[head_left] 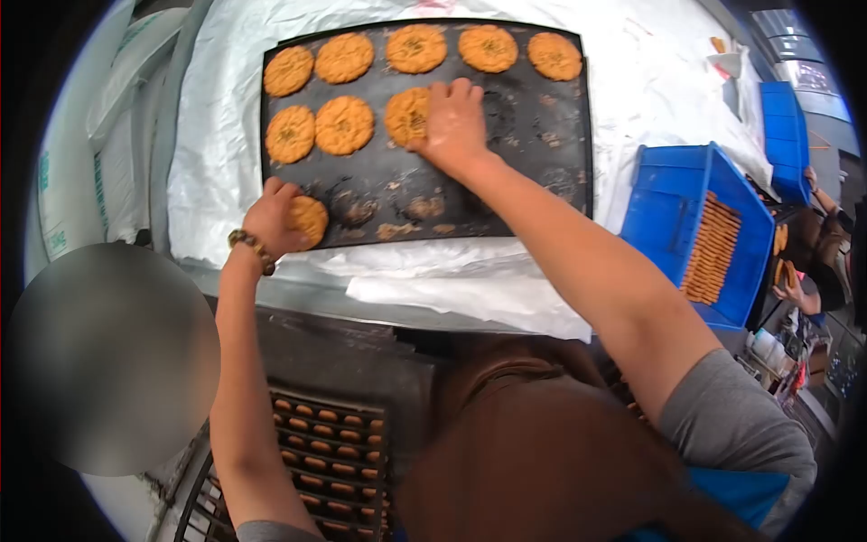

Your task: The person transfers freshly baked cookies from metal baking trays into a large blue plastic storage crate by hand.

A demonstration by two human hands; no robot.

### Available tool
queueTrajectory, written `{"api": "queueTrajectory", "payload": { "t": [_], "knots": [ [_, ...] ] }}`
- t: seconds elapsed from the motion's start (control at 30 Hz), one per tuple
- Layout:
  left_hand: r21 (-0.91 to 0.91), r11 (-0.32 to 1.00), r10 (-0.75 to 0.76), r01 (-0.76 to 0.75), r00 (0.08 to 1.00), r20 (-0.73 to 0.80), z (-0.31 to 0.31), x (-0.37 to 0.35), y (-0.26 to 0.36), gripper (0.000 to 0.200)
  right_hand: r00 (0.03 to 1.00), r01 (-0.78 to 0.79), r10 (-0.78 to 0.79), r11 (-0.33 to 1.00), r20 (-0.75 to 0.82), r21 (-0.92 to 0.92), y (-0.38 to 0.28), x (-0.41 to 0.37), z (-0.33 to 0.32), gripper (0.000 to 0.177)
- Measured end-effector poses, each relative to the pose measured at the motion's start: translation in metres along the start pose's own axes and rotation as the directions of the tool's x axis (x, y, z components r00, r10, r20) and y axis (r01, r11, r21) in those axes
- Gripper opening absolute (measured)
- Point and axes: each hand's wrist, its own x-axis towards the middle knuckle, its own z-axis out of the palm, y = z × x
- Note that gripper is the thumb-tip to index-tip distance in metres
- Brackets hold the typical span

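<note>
A dark baking tray (533,117) lies on white sheeting and bears several round golden cookies with dark specks on top. At its near left corner, my left hand (275,219), with a beaded bracelet on the wrist, is closed around a cookie (310,220). My right hand (457,126) reaches to the middle row, its thumb and fingers curled about the right side of another cookie (406,116). Other cookies (344,125) lie left of it and along the far row. Parts of both gripped cookies are hidden by my fingers.
To the right stands a blue crate (664,203) with stacked cookies (713,248), and a second blue crate (784,135) beyond. A co-worker's hand (795,294) shows at far right. Below left is a rack (384,452) holding small baked pieces. White sacks (90,144) line the left.
</note>
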Motion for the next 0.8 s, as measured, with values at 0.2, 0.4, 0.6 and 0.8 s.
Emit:
{"api": "queueTrajectory", "payload": {
  "t": [0.2,0.4,0.6,0.8],
  "knots": [
    [-0.384,0.908,-0.118,0.169,0.981,0.154,-0.003,0.012,0.000,0.066,0.965,-0.260,0.202,0.734,0.165,0.628,0.018,-0.014,0.017,0.065],
    [-0.920,0.373,-0.164,0.123,0.984,0.065,-0.002,0.019,0.034,0.061,0.837,-0.548,-0.030,-0.037,0.547,0.836,0.019,-0.037,-0.030,0.056],
    [-0.981,-0.172,-0.151,-0.088,0.987,-0.061,0.044,0.014,0.118,0.047,0.902,-0.431,-0.106,-0.183,0.419,0.883,0.004,-0.086,-0.061,0.054],
    [-0.982,-0.121,-0.263,-0.147,0.958,-0.112,0.059,-0.012,0.245,0.062,0.946,-0.303,0.102,0.615,0.308,0.728,0.042,-0.151,-0.109,0.060]
  ]
}}
